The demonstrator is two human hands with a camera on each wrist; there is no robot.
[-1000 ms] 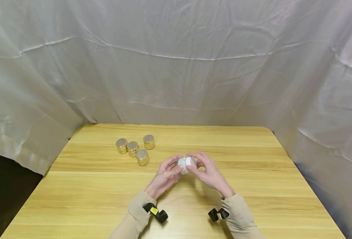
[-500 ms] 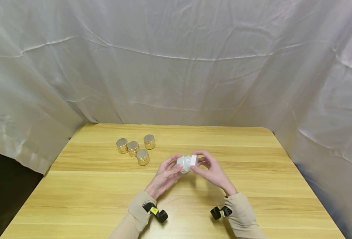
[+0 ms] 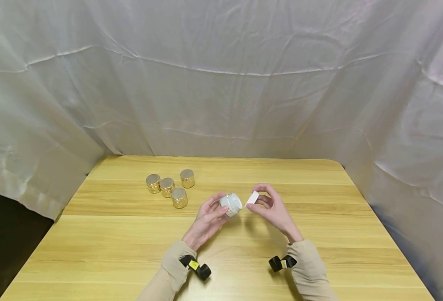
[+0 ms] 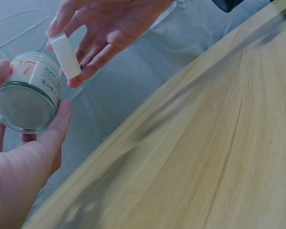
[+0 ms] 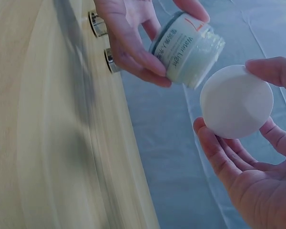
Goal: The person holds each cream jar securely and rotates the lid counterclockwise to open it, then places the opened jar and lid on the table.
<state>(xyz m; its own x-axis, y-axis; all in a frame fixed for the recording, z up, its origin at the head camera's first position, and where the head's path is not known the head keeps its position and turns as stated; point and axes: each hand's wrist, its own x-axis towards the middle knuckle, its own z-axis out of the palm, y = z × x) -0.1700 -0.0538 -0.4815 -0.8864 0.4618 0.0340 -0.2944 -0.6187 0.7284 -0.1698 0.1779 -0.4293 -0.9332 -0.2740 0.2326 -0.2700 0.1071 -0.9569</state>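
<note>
A small glass cream jar (image 3: 229,204) with a printed label is gripped by my left hand (image 3: 208,219) above the table. Its threaded mouth is uncovered and tilts to the right, as the right wrist view shows on the jar (image 5: 187,47). My right hand (image 3: 275,211) pinches a round white lid (image 5: 236,101) at its edge between thumb and fingers. The lid (image 3: 252,197) is apart from the jar, just right of its mouth. In the left wrist view the lid (image 4: 65,56) appears edge-on, and the jar's round base (image 4: 24,107) faces the camera.
Several gold-coloured lidded jars (image 3: 179,197) stand in a loose group on the wooden table (image 3: 112,242), left of my hands. A pale curtain (image 3: 221,104) hangs behind the table and along its sides.
The white lid has come off the jar. My right hand has moved right and slightly up with it, while my left hand holds the jar almost in place, its mouth now showing.
</note>
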